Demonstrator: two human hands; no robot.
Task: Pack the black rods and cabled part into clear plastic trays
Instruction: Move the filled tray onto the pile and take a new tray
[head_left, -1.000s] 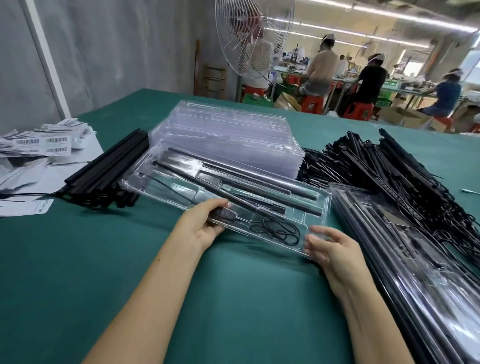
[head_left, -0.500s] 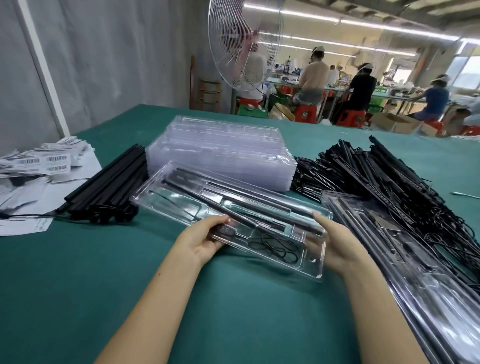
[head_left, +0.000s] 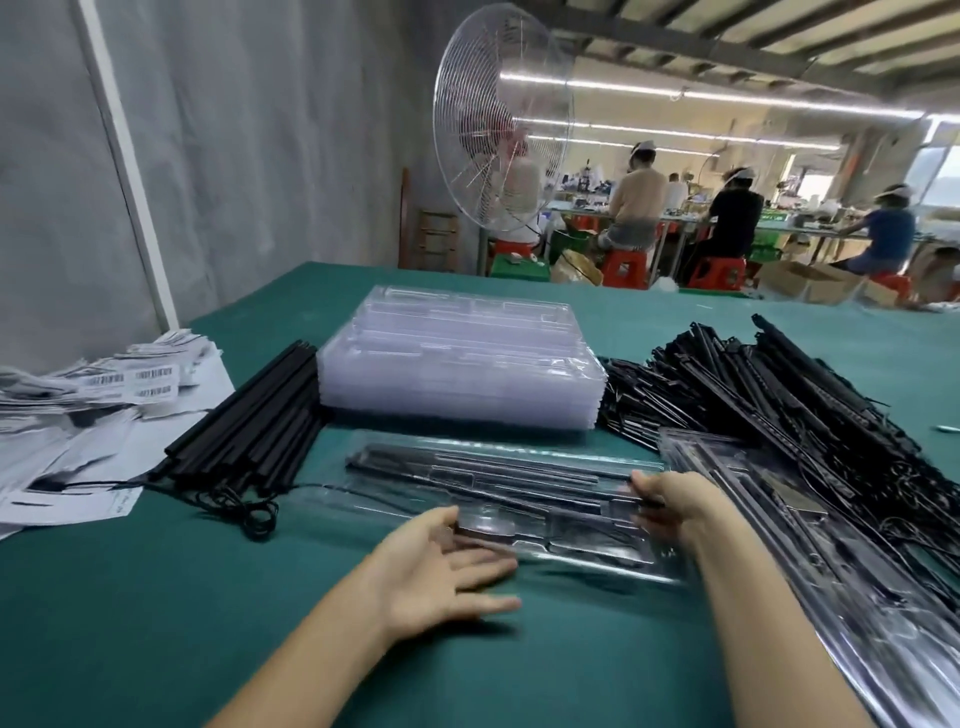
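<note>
– Now, where is the filled tray (head_left: 519, 488), and how are the hands set?

– It lies on the worktop (head_left: 156, 649), just beyond the left hand (head_left: 441, 566) and reaching across to the right hand (head_left: 675, 506). The right hand grips the tray's right end, thumb on top and fingers curled under. The left hand holds nothing: its fingers are straight and spread at the tray's near rim. Blur prevents confirming contact there.

– Orientation?

– The long axis runs crosswise to the person, from beyond the left hand to the right hand, with the left end slightly farther away. The black rods (head_left: 467, 467) inside lie parallel to that axis. The cabled part sits in the near compartments, too blurred to describe.

– What could go wrong from here?

– Three faults, in my judgement. First, the tray is held at one end only. If it is lifted so, the thin plastic is likely to sag, and the rods may slide out of their channels. Second, the cable could spring from its recess if the tray tilts towards the left hand. Third, the packed trays (head_left: 831, 597) lie just right of the right hand. A low sideways move could catch their edges or snag the pile of cabled parts (head_left: 779, 405) beyond them.

– Remedy?

– Support the left portion with the free hand, then keep the tray level.
</note>
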